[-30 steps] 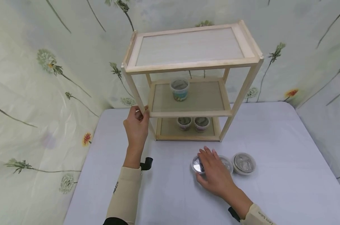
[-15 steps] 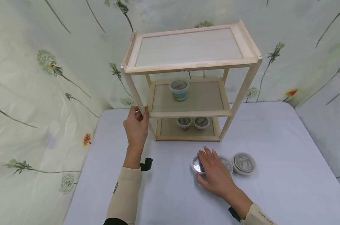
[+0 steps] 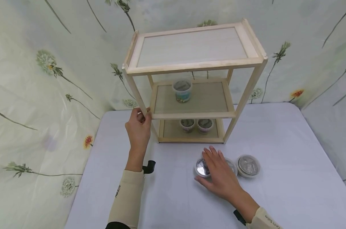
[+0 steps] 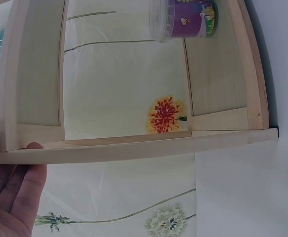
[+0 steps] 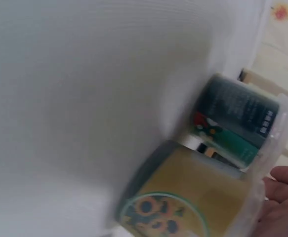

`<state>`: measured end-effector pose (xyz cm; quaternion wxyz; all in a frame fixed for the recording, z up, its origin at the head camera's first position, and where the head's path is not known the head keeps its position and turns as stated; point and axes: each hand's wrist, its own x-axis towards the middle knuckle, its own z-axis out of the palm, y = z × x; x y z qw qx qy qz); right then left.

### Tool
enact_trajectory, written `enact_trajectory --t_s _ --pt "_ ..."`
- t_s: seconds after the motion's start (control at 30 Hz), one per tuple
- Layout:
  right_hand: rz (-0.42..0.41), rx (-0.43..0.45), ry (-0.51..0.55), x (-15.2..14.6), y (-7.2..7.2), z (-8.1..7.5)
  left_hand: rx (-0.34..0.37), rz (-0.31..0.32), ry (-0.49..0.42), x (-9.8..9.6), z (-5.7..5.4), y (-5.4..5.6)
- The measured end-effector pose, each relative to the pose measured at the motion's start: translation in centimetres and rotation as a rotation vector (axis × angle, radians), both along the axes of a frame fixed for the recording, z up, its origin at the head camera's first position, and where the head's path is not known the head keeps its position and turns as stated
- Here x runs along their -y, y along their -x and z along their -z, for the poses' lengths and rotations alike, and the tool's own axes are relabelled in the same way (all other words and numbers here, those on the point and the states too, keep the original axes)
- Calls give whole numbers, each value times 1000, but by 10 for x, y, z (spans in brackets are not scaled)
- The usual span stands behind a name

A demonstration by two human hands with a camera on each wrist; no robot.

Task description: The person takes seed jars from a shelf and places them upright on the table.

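My left hand (image 3: 139, 130) grips the front left post of a three-tier wooden shelf (image 3: 194, 116), level with its middle tier. In the left wrist view, fingers (image 4: 27, 195) wrap under that post. My right hand (image 3: 220, 175) lies over lidded plastic tubs on the table, fingers straight and thumb spread. Beneath it are a shiny-lidded tub (image 3: 202, 167) and a second tub (image 3: 232, 166), partly covered by the hand. The right wrist view has a dark green tub (image 5: 232, 118) and a yellow tub with a sunflower label (image 5: 193, 192); whether the fingers touch their lids, I cannot tell.
Another lidded tub (image 3: 248, 165) stands right of my right hand. A blue-labelled tub (image 3: 182, 91) sits on the middle tier, and two tubs (image 3: 187, 125) on the bottom one. A white cloth covers the table (image 3: 173, 197); a flower-patterned backdrop (image 3: 61, 63) surrounds it.
My right thumb has spread outward to the left, away from the shiny-lidded tub, and the fingers have shifted slightly forward. My left hand holds the same spot on the post.
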<state>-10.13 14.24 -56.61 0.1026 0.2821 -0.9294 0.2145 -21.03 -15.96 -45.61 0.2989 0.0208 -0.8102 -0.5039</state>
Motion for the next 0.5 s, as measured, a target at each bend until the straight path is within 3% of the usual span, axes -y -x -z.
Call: enact_trajectory --t_s 0.23,0.5 --pt "2 -15 28 4 3 -17 4 -2 -8 0 1 0" --pt "-13 -72 46 7 11 -54 -16 5 0 0 3 1"
